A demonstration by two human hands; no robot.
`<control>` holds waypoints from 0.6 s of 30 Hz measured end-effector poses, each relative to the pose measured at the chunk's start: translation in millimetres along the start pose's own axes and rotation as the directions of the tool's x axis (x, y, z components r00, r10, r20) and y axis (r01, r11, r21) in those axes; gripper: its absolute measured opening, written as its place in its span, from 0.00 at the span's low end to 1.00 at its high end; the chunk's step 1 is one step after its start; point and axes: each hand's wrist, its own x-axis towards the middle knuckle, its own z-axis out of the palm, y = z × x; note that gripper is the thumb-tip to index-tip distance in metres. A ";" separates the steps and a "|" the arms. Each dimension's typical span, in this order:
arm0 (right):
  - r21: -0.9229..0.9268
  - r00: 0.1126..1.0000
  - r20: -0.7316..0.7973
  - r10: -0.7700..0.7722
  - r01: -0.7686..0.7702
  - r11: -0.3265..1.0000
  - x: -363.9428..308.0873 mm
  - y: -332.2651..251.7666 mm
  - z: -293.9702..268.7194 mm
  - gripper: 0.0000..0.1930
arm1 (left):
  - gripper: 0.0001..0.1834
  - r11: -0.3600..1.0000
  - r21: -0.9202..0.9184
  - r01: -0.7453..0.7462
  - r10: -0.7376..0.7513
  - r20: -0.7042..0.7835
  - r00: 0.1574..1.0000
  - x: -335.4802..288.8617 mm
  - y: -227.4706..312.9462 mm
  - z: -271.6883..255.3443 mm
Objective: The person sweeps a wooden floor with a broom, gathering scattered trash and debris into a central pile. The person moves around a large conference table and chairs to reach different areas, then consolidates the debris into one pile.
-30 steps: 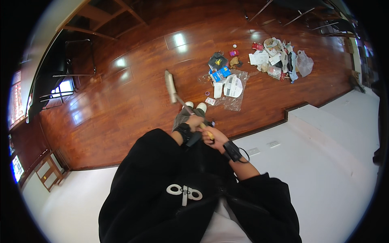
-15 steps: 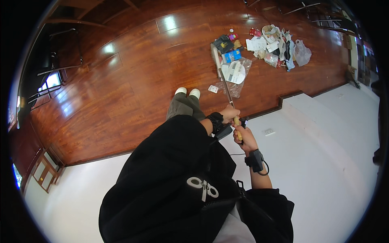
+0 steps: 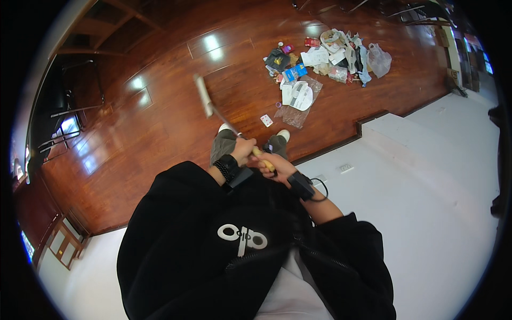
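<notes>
Both my hands grip a long-handled broom (image 3: 203,96) with a narrow pale head and a yellow grip end. My left hand (image 3: 243,150) is wrapped round the upper handle. Close behind it, my right hand (image 3: 277,166) closes on the yellow end. The blurred broom head is over the wood floor, ahead and left of my feet. To its right lie a white card (image 3: 266,120), a sheet of clear plastic (image 3: 295,118) and a white paper piece (image 3: 302,98). Beyond these are a blue box (image 3: 295,72) and a black bag (image 3: 277,60).
A larger heap of papers (image 3: 314,56), wrappers and cloth lies farther right, with a translucent plastic bag (image 3: 379,60) at its end. A white wall (image 3: 405,154) with a stepped corner runs along my right. Black chairs (image 3: 69,101) stand at the left.
The broom has swung left, its head moving from beside the litter to open floor near my left foot. Both hands moved left with it, and my feet are now farther apart.
</notes>
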 end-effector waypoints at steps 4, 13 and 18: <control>0.009 0.984 0.108 0.140 -0.142 0.990 21.5 -22.9 -46.8 0.07 | 0.08 0.995 0.088 0.037 -0.031 -0.074 0.997 31.5 -16.6 6.6; 0.049 0.999 -0.041 0.024 -0.022 0.999 -68.2 -44.5 -172.9 0.08 | 0.08 0.977 0.201 0.068 -0.125 0.284 0.951 92.3 -95.4 127.3; 0.141 0.999 -0.042 0.029 -0.023 0.990 -132.4 -47.9 -219.7 0.09 | 0.06 0.913 0.259 0.314 -0.317 -0.034 0.948 92.1 -120.1 222.1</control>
